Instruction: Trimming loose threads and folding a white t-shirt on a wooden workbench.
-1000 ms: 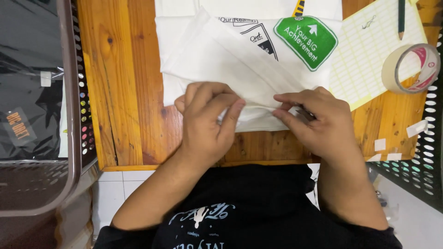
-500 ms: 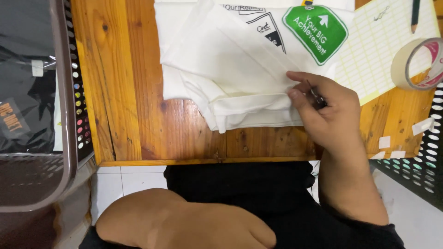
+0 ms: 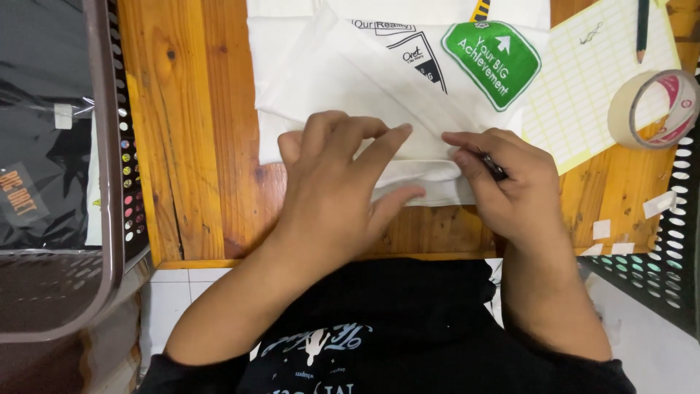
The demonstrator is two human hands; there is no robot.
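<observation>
A folded white shirt with a green arrow-sign print lies on the wooden table. My left hand rests on its near edge, fingers on top of a fold and thumb on the layer below, pinching the cloth. Just to the right, my right hand presses the same fold with its fingertips. It also holds a thin dark pen tucked under the fingers. The two hands' fingertips nearly meet over the fold.
A dark plastic basket at the left holds black garments in clear bags. At the right are a yellow lined sheet, a pencil, a tape roll, small tape pieces and another perforated basket.
My left hand, which had dropped off the table toward my lap half a second ago, is back on the shirt's near fold. The right hand has stayed on the fold.
</observation>
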